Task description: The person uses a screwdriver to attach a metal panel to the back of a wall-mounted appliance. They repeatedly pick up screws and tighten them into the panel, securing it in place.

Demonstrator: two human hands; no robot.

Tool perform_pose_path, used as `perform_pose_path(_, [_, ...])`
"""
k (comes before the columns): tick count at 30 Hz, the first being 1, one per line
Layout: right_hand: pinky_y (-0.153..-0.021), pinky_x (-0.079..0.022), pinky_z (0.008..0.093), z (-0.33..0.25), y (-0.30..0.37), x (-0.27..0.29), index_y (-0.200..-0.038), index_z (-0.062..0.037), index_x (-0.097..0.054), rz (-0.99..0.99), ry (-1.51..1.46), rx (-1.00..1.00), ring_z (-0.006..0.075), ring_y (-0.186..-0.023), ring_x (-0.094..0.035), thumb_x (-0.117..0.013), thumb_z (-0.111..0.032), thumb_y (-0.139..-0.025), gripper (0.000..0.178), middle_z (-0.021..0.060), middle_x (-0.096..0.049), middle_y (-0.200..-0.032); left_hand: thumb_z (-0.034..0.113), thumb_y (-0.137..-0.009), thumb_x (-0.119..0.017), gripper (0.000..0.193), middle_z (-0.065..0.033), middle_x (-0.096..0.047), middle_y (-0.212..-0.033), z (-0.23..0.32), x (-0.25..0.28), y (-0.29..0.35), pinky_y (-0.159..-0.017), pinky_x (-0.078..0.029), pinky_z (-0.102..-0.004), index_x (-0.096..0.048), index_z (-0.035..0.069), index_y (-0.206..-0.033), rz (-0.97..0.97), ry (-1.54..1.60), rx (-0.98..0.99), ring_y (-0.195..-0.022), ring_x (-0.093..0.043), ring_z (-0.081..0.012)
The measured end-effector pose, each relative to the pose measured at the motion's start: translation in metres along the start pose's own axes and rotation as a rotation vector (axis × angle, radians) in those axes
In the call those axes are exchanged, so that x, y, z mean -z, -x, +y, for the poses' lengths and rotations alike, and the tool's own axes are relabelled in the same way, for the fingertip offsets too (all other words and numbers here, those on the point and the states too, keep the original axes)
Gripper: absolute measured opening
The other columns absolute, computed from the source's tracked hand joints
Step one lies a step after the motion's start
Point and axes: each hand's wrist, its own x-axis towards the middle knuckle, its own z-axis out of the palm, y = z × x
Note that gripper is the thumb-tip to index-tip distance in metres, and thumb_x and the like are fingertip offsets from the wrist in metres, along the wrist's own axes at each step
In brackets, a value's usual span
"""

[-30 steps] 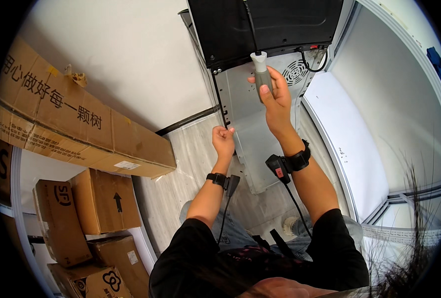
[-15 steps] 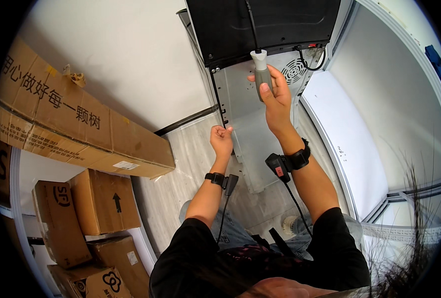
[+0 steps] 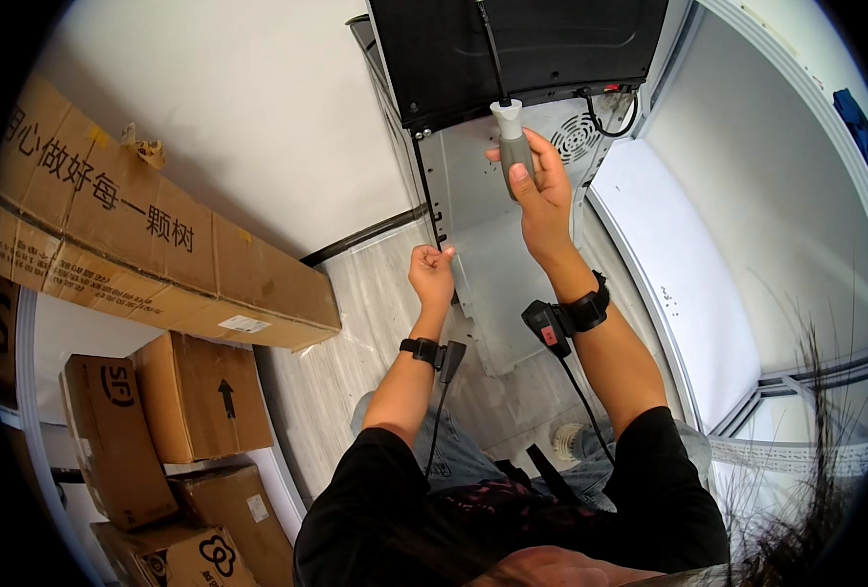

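My right hand (image 3: 543, 201) is wrapped round the grey handle of a screwdriver (image 3: 514, 147), thumb along its side. Its long dark shaft runs away from me over a black panel (image 3: 551, 49); whether the tip touches anything cannot be made out. Below that panel lies a pale metal panel (image 3: 492, 215) with a round vent pattern (image 3: 573, 138). My left hand (image 3: 432, 277) is closed in a pinch beside the metal panel's left edge, fingers curled, and anything inside it is hidden. Each wrist wears a black strap with a small black device and cable.
A long cardboard box (image 3: 170, 235) leans along the left. Several smaller cartons (image 3: 204, 396) are stacked on a shelf at the lower left. On the right stands a white panel (image 3: 683, 284) with metal framing. A black cable (image 3: 605, 127) loops below the black panel's right corner.
The whole view has shifted very slightly. Both hands keep the same pose, and the screwdriver stays in my right hand.
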Motion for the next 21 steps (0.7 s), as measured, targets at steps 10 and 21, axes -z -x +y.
perform_pose_path(10, [-0.089, -0.042, 0.0291, -0.003, 0.001, -0.003, -0.13, 0.0034, -0.038, 0.033, -0.006, -0.006, 0.0167, -0.108, -0.053, -0.051, -0.017, -0.093, 0.045, 0.012, -0.05, -0.125, 0.005, -0.077, -0.073, 0.022, 0.0049, -0.052, -0.059, 0.004, 0.0, -0.002, -0.05, -0.035, -0.0189, -0.052, 0.005, -0.081, 0.029, -0.083, -0.018, -0.053, -0.04, -0.0026])
perform_pose_path(21, [-0.09, -0.042, 0.0291, -0.008, 0.002, 0.0, -0.13, 0.0026, -0.039, 0.031, 0.002, -0.054, 0.0162, -0.106, -0.055, -0.052, -0.016, -0.092, 0.045, 0.0108, -0.054, -0.119, 0.006, -0.078, -0.072, 0.026, 0.0012, -0.059, -0.062, 0.008, 0.001, -0.004, -0.052, -0.038, -0.0207, -0.048, 0.005, -0.09, 0.018, -0.096, 0.006, -0.054, -0.043, -0.004])
